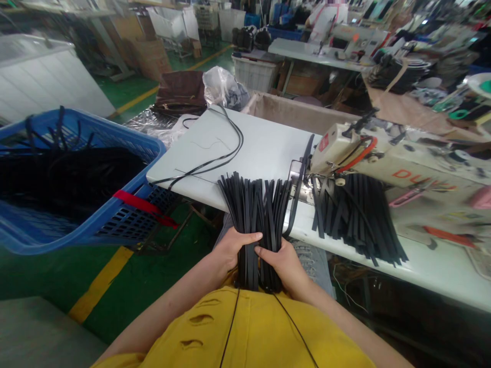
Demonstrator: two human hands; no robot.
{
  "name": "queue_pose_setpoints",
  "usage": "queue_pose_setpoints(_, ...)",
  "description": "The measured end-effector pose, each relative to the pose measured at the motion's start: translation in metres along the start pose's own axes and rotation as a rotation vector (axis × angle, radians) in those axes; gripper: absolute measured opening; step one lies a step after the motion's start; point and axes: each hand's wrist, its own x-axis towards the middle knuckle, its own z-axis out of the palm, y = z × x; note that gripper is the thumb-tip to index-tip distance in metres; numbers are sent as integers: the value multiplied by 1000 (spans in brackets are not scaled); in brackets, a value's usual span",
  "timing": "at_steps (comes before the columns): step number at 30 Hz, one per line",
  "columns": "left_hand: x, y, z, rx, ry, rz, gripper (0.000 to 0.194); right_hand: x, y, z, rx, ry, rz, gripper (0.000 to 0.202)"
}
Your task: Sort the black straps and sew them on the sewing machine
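Observation:
A thick bundle of black strips [251, 204] stands fanned out at the top, in front of my yellow shirt. My left hand [236, 245] grips it from the left, thumb across the front. From the right side my right hand [278, 255] holds the same bundle, its thumb close to the left one. The upper ends of the strips lean over the edge of the white table [264, 148]. A second pile of black strips [353, 214] lies on the table by the sewing machine [402, 163]. One long strip [299, 194] runs beside the needle area.
At the left, a blue basket [88, 230] holds many black strips, with a red band [141, 202] tied on its rim. Thin black cords [230, 153] cross the table's left part. Pink snips [408, 197] rest on the machine. A person [328, 23] sits at the back.

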Motion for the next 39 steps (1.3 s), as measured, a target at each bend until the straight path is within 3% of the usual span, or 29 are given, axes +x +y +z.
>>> queue_pose_setpoints(5,-1,1,8,40,69,42,55,0,-9,1,-129,24,-48,29)
queue_pose_setpoints(10,-1,1,8,66,109,76,50,-3,-9,2,-140,25,-38,34)
queue_pose_setpoints(17,-1,2,5,49,88,36,48,-6,-3,-2,31,29,12,42)
queue_pose_setpoints(22,-1,2,0,29,80,-12,38,-8,-8,-2,218,46,125,43)
queue_pose_setpoints(29,0,2,-11,-72,-95,-124,40,-10,-7,-5,341,-71,253,38)
queue_pose_setpoints(34,0,0,-9,28,-26,-110,36,-10,-9,-4,349,-128,251,37)
queue_pose_setpoints(39,0,1,-7,53,0,-73,36,-10,-9,-4,328,-83,207,41)
